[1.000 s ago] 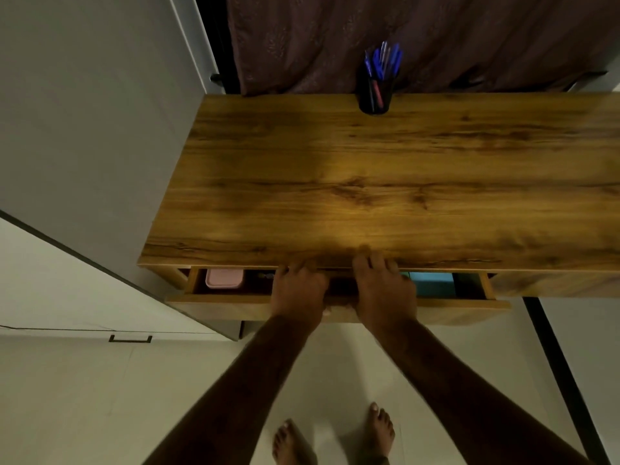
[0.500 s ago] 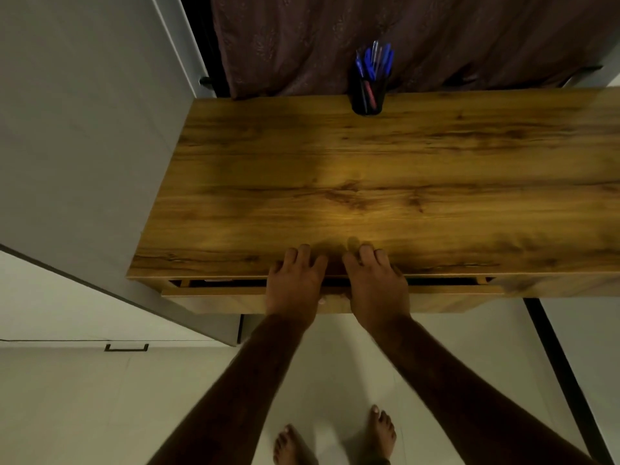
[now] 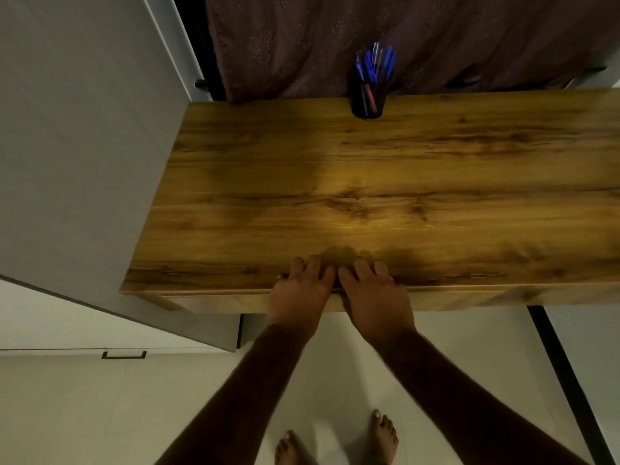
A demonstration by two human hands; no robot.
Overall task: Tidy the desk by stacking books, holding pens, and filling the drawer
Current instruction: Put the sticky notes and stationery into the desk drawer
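The desk point(image 3: 385, 182) stretches away from both hands, its top bare, presumably because the loose things are already put away. Under the palms the drawer point(image 3: 235, 301) sits nearly flush with the front edge, so its contents are hidden. The left hand point(image 3: 298, 293) and right hand point(image 3: 375, 297) lie side by side, flat and empty, fingers draped over the edge, likely pressing it home. Far beyond the fingertips, a pen holder point(image 3: 368, 99) keeps the pens point(image 3: 375, 62) upright.

The wooden drawer point(image 3: 235, 302) sits shut just below the fingers point(image 3: 313, 266); the black cup of blue pens point(image 3: 369, 92) stands upright well beyond them.
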